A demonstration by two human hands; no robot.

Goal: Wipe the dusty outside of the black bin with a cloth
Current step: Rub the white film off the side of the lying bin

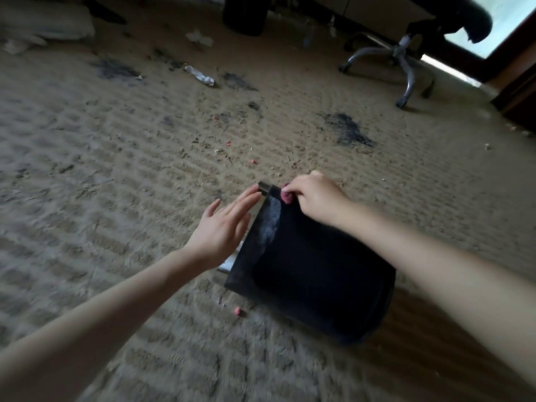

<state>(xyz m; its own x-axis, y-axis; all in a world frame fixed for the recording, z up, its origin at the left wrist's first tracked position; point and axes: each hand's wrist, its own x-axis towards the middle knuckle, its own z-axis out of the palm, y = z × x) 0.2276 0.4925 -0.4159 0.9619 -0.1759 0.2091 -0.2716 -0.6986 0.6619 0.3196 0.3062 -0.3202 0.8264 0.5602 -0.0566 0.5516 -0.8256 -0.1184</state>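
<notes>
A black bin (313,274) lies on its side on the beige carpet, with a pale dusty smear on its upper left wall near the rim. My right hand (314,198) sits at the bin's far top corner and pinches a small pink wad (285,196) against it. My left hand (224,227) has straight fingers laid along the bin's left rim, where a shiny metal edge (265,187) shows. Both forearms reach in from the bottom corners.
The carpet (130,169) is littered with dark dust patches (348,129), small pink bits (237,311) and a crumpled clear bottle (200,75). An office chair's wheeled base (406,62) stands at the back right, and another dark bin (245,14) at the back.
</notes>
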